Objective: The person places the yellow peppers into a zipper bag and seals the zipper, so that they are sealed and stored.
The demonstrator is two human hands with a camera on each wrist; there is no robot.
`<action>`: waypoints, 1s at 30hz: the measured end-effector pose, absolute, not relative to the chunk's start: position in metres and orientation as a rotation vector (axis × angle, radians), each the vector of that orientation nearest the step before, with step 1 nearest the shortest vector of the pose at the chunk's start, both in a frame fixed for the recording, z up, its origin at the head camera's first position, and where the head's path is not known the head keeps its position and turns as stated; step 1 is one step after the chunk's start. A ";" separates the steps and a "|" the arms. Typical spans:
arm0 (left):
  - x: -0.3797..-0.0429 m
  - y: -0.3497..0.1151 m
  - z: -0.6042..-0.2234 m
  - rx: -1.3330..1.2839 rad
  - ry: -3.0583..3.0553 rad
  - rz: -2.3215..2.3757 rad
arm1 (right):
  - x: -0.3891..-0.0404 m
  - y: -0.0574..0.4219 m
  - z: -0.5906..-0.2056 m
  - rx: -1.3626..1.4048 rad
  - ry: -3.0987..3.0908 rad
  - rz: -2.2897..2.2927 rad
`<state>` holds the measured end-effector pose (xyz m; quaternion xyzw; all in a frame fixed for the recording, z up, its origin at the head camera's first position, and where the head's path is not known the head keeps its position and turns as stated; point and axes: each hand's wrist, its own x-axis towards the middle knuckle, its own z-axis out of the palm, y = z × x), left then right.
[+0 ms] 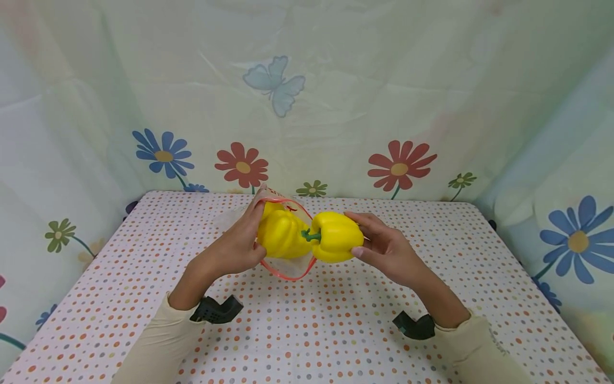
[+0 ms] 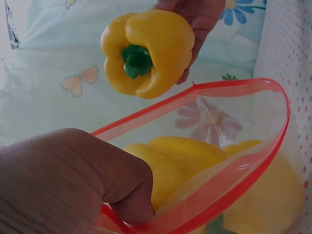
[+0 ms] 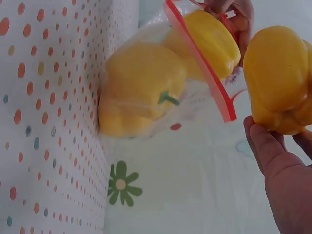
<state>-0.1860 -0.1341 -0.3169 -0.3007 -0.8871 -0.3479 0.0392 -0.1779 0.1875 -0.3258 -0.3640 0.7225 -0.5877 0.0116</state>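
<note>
Yellow pepper point(image 1: 341, 237) gripped in the right hand point(image 1: 390, 253), just outside the bag point(image 1: 290, 266), stem point(image 1: 312, 236) facing its mouth, and that red rim point(image 1: 289, 279), pinched by the left hand point(image 1: 237, 245), is best spread wide against snagging!

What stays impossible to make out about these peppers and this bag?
- Held pepper: cut off by right edge, right wrist view.
- Right hand: partly hidden behind that pepper, left wrist view.
- Red print on the bag: too small to read, head view.
- One bagged pepper: blurred by the bag, right wrist view.
</note>
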 end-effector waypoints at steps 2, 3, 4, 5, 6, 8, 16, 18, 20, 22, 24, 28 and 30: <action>-0.186 -0.134 -0.317 -0.920 -2.721 -1.062 | -0.178 0.185 -0.327 -1.143 2.236 -1.825; -0.186 -0.134 -0.317 -0.919 -2.721 -1.063 | -0.178 0.183 -0.328 -1.141 2.229 -1.823; -0.186 -0.133 -0.317 -0.920 -2.720 -1.061 | -0.178 0.182 -0.328 -1.142 2.224 -1.818; -0.187 -0.133 -0.317 -0.922 -2.718 -1.059 | -0.178 0.180 -0.328 -1.141 2.224 -1.813; -0.187 -0.133 -0.316 -0.924 -2.716 -1.060 | -0.178 0.178 -0.329 -1.138 2.221 -1.806; -0.187 -0.133 -0.316 -0.933 -2.711 -1.063 | -0.177 0.175 -0.330 -1.138 2.222 -1.787; -0.185 -0.133 -0.316 -0.929 -2.727 -1.079 | -0.171 0.165 -0.330 -1.173 2.199 -1.751; -0.185 -0.133 -0.316 -0.927 -2.731 -1.076 | -0.169 0.163 -0.329 -1.194 2.188 -1.744; -0.186 -0.133 -0.316 -0.925 -2.732 -1.072 | -0.168 0.160 -0.330 -1.202 2.172 -1.741; -0.186 -0.132 -0.317 -0.924 -2.732 -1.081 | -0.166 0.157 -0.332 -1.206 2.174 -1.731; -0.186 -0.132 -0.317 -0.922 -2.733 -1.079 | -0.166 0.153 -0.334 -1.198 2.175 -1.725; -0.186 -0.132 -0.317 -0.933 -2.731 -1.066 | -0.165 0.145 -0.337 -1.173 2.211 -1.716; -0.185 -0.132 -0.317 -0.947 -2.726 -1.053 | -0.166 0.141 -0.338 -1.155 2.234 -1.715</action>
